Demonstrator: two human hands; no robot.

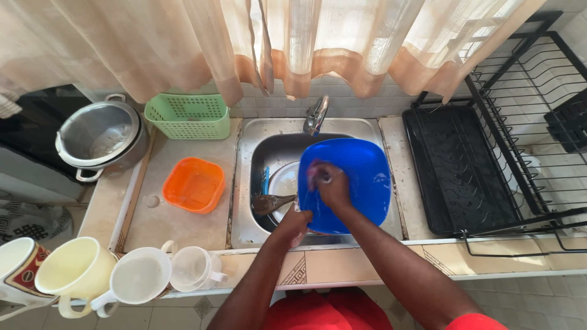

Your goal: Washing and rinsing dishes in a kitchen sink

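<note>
Over the sink (244,183), left hand (293,223) grips the blue basin (361,183); right hand (330,183) clenched, scrubbing it, mugs (140,275) left of the sink unwashed.

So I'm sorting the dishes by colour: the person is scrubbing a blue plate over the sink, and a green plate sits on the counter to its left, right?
Not quite: the head view shows the plate on the counter is orange, not green. The orange plate sits left of the sink, where the blue plate is scrubbed.

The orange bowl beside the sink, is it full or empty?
Empty: the orange bowl sits upright on the counter, its bare bottom showing.
</note>
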